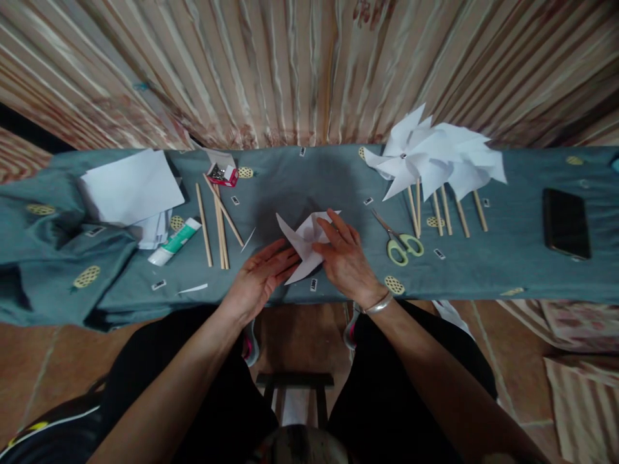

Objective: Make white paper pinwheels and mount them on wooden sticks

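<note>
A white paper pinwheel [305, 243], its blades partly folded in, is between my hands at the middle of the table's near side. My left hand [261, 274] grips its left edge, with the fingertips partly hidden behind the paper. On the other side my right hand [345, 258], with a silver bracelet at the wrist, holds the paper with thumb and fingers near the centre. Green-handled scissors [400, 245] lie to the right of that hand. Thin paper scraps [193, 288] are to the left of my left hand.
Finished white pinwheels [435, 154] on wooden sticks lie at the back right, beyond which is a black phone [565, 222]. Leftward are loose wooden sticks [204, 225], a red box of small metal pins [223, 173], a glue tube [175, 241] and stacked white paper [133, 187]. A curtain hangs behind.
</note>
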`<state>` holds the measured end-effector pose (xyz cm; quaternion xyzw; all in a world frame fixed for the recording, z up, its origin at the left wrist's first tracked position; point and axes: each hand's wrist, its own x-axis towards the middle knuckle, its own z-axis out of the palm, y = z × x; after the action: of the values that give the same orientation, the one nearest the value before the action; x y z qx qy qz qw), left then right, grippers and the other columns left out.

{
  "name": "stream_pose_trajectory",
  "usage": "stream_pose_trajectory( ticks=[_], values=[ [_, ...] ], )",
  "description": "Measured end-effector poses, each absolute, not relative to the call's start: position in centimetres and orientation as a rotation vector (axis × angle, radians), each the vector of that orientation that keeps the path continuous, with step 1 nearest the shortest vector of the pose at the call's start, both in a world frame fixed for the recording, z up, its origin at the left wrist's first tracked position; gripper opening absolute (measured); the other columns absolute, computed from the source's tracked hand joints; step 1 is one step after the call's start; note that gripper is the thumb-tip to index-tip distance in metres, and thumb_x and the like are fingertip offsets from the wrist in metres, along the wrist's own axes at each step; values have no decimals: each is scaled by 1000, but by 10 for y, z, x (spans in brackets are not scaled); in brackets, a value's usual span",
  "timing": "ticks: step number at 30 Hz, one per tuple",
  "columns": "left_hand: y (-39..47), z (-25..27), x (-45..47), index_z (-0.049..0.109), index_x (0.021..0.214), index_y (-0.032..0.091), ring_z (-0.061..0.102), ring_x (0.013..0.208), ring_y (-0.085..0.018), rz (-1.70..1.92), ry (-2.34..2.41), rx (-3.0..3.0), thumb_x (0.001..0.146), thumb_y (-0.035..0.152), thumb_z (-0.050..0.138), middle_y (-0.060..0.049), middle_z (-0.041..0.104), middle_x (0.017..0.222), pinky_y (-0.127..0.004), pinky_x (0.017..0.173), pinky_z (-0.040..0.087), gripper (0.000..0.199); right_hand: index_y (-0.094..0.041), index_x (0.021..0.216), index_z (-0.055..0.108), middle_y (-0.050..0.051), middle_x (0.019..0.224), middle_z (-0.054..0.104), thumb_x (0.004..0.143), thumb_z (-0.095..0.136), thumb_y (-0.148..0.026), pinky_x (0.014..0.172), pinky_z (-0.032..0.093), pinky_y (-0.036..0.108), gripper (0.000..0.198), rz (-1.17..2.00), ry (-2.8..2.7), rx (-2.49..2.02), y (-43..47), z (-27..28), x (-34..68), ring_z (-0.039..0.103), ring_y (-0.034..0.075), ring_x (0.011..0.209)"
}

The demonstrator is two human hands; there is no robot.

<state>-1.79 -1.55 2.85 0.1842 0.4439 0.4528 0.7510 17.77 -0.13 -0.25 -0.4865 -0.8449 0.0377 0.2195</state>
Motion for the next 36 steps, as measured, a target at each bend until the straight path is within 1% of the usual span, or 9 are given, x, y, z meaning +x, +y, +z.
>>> stream_pose_trajectory(
  ticks=[5,9,15,19,22,26,30,33,36],
  values=[
    [-14,29,-14,65,114,8,73,101,-25,951,962,349,80,12,69,-18,75,108,-41,103,52,35,-20,96,75,12,149,51,88,52,-4,109,40,56,29,134,-2302,-1377,0,-5,180,31,33,148],
    [-16,30,-9,68,108,7,73,99,-25,888,975,324,81,11,66,-18,74,108,-40,97,56,27,-22,98,75,8,148,51,84,55,-3,110,40,55,31,223,-2262,-1408,0,-4,182,31,33,147],
    [-16,31,0,73,91,9,72,98,-25,908,985,321,83,15,65,-13,74,101,-43,102,53,12,-22,100,75,8,150,50,86,53,-5,111,38,56,31,260,-2265,-1382,-1,-3,179,30,33,148],
    [-15,32,7,72,93,9,71,98,-23,928,996,292,86,14,62,-11,74,104,-40,99,55,13,-20,101,74,11,149,50,85,52,-4,110,37,56,32,238,-2274,-1370,-2,0,177,30,34,148],
    [-14,29,8,71,97,11,71,93,-20,910,1004,253,87,18,62,-9,74,101,-34,94,57,15,-19,101,74,13,149,51,87,50,-5,110,37,55,31,201,-2282,-1351,-6,4,176,30,34,148],
    [-11,24,9,71,96,15,71,83,-18,906,973,272,85,26,66,-5,75,91,-29,85,57,16,-22,105,70,9,150,49,93,46,-10,112,35,54,30,129,-2239,-1334,-14,9,174,27,29,150],
    [-9,24,13,72,85,14,68,70,-16,950,957,269,80,23,70,-3,75,82,-27,74,54,10,-22,114,65,10,154,45,91,48,-11,115,31,53,31,67,-2234,-1314,-23,15,172,24,28,151],
    [-7,27,13,72,80,13,66,65,-14,977,952,290,72,21,77,-3,75,78,-24,67,51,12,-20,125,58,14,156,40,88,56,-22,113,32,54,37,7,-2269,-1305,-28,19,172,22,32,151],
    [-6,27,10,73,83,12,64,61,-14,967,940,380,65,26,83,-3,74,76,-23,60,49,25,-16,131,53,20,154,38,88,59,-46,110,34,56,52,-56,-2270,-1273,-31,20,173,22,35,150]
  ],
)
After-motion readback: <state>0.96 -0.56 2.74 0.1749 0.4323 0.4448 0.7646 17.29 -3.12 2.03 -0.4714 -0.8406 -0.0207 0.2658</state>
